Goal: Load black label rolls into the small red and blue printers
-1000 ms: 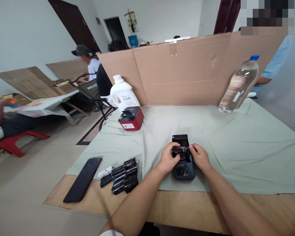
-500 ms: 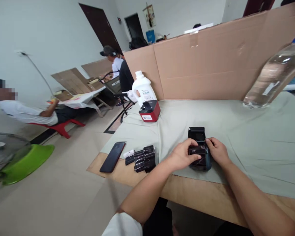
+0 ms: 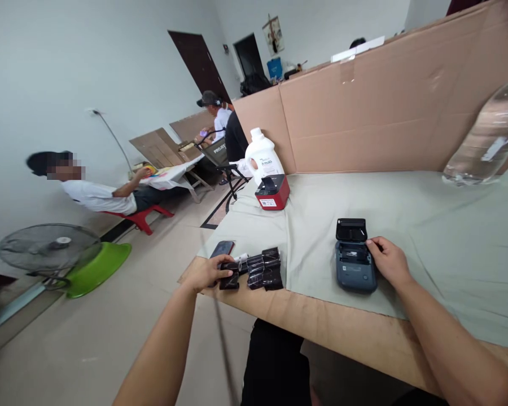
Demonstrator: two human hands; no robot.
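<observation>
My left hand (image 3: 206, 274) is closed over a black-wrapped roll (image 3: 229, 277) at the table's front left, partly covering it. Beside that roll lie several more black-wrapped rolls (image 3: 265, 269) and a small white roll (image 3: 241, 257). A dark portable label printer (image 3: 356, 276) rests on the cloth with its lid (image 3: 351, 230) raised, showing the inside compartment. At the printer's right edge, near the hinge, my right hand (image 3: 388, 260) grips with bent fingers. A phone (image 3: 222, 248) lies behind my left hand, which partly hides it.
A red and black box-shaped device (image 3: 272, 193) stands before a white jug (image 3: 263, 155) at the back left. A large clear bottle (image 3: 482, 138) leans at the back right. A cardboard partition (image 3: 364, 118) borders the table. To the left are a fan (image 3: 46, 248) and a seated person (image 3: 97, 189).
My left hand has moved from above the printer to the rolls at the left, carrying a black-wrapped roll. The printer's compartment is now uncovered. My right hand stays at the printer. The view has shifted left.
</observation>
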